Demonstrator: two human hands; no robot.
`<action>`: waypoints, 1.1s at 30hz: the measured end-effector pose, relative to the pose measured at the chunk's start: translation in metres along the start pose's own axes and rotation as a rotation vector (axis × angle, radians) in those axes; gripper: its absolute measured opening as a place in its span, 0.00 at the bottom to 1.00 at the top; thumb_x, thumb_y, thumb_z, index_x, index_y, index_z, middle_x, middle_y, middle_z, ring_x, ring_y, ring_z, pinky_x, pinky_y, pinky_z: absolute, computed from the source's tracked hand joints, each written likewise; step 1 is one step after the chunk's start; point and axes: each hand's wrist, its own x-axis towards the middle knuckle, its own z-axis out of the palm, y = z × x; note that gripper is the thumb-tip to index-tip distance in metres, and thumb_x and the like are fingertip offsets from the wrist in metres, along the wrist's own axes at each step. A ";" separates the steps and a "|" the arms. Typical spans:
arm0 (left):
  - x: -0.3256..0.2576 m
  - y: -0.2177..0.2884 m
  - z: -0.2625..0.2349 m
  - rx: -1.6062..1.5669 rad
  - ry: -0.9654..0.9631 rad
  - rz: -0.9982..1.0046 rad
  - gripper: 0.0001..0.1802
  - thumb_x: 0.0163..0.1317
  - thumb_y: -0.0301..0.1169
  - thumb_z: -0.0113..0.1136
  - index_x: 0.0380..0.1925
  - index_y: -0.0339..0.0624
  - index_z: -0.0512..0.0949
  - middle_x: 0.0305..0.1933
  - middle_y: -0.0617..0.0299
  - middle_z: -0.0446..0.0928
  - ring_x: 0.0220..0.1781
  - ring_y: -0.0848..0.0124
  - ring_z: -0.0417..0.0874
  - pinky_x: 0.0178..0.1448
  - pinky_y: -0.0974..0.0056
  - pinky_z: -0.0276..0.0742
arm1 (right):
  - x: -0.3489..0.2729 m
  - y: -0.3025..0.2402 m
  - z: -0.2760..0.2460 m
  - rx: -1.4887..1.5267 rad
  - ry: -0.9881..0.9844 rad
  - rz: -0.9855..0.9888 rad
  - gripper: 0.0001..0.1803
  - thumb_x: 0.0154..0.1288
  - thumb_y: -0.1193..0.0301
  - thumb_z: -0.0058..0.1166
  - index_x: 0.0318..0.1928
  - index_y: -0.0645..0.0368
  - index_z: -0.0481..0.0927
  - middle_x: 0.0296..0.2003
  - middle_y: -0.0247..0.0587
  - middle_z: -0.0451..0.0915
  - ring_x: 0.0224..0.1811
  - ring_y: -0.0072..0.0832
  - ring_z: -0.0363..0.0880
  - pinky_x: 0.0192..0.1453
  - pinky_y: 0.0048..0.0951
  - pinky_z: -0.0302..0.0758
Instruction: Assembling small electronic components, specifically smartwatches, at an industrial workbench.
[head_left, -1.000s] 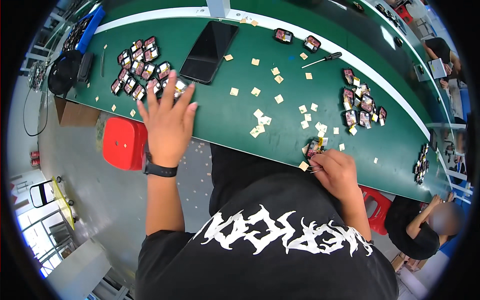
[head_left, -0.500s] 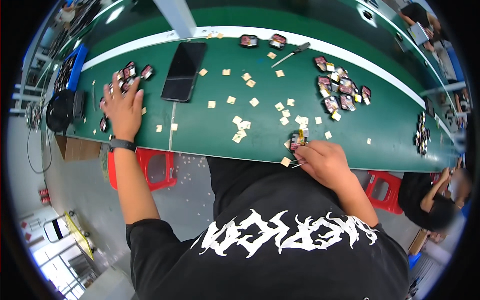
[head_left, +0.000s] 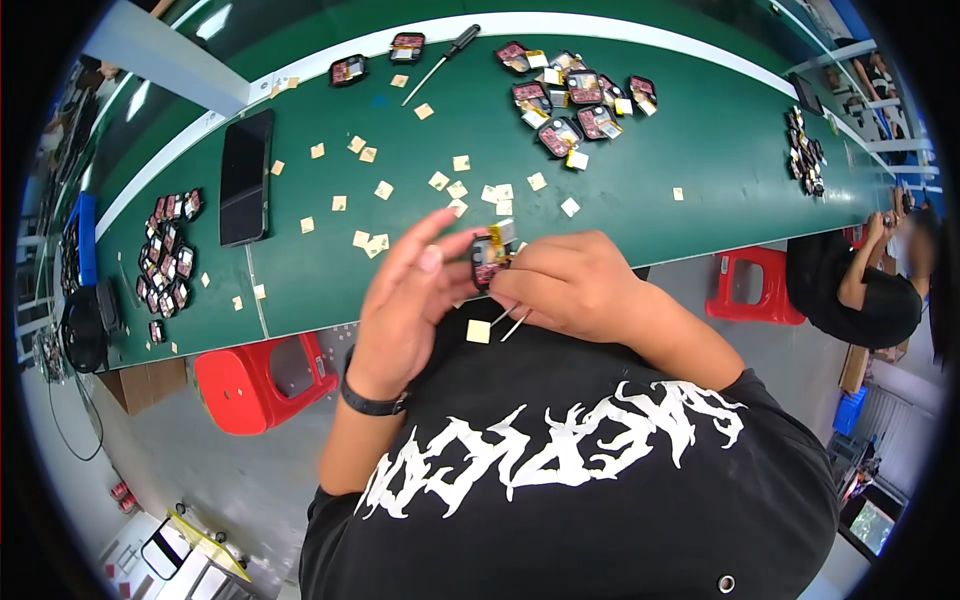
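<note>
My right hand [head_left: 575, 285] is closed on a pair of metal tweezers [head_left: 514, 322] and pinches the edge of a small black-cased electronic module [head_left: 484, 262]. A silver piece with yellow tape sticks up from the module's top. The tweezers' two prongs stand apart. A cream square pad [head_left: 479, 331] shows beside them against my shirt; whether they hold it I cannot tell. My left hand [head_left: 405, 300] comes up on the module's left side with fingers apart, the fingertips at its edge. Contact there is partly hidden.
Cream square pads [head_left: 384, 189] are scattered over the green table [head_left: 660, 230]. Similar modules lie in groups at left [head_left: 165, 262] and at far right of centre [head_left: 583, 88]. A black phone-like slab [head_left: 245, 180] and a screwdriver [head_left: 445, 62] lie behind. Red stools [head_left: 265, 385] stand below; another person sits at right.
My left hand has left the module group at left and come to the module. My right hand, with module and tweezers, has lifted toward me. The view has shifted rightward.
</note>
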 end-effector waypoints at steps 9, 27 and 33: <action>0.018 -0.010 0.017 0.334 0.062 0.024 0.29 0.73 0.17 0.47 0.74 0.33 0.61 0.68 0.46 0.74 0.57 0.67 0.84 0.56 0.66 0.83 | -0.016 -0.001 -0.013 -0.134 0.136 0.431 0.19 0.53 0.55 0.75 0.29 0.54 0.79 0.25 0.35 0.76 0.27 0.32 0.79 0.25 0.35 0.72; 0.020 -0.036 0.021 0.496 0.101 0.125 0.28 0.77 0.16 0.44 0.75 0.28 0.58 0.62 0.49 0.75 0.57 0.66 0.85 0.60 0.63 0.83 | -0.006 -0.010 -0.011 -0.022 -0.075 0.488 0.11 0.58 0.81 0.57 0.40 0.65 0.72 0.29 0.51 0.81 0.35 0.49 0.84 0.38 0.47 0.80; 0.019 -0.037 0.024 0.546 0.105 0.139 0.29 0.77 0.19 0.45 0.76 0.30 0.59 0.62 0.49 0.77 0.55 0.68 0.84 0.62 0.62 0.82 | -0.002 -0.009 -0.015 -0.008 -0.145 0.540 0.09 0.59 0.79 0.58 0.39 0.66 0.73 0.23 0.52 0.81 0.28 0.52 0.84 0.34 0.49 0.79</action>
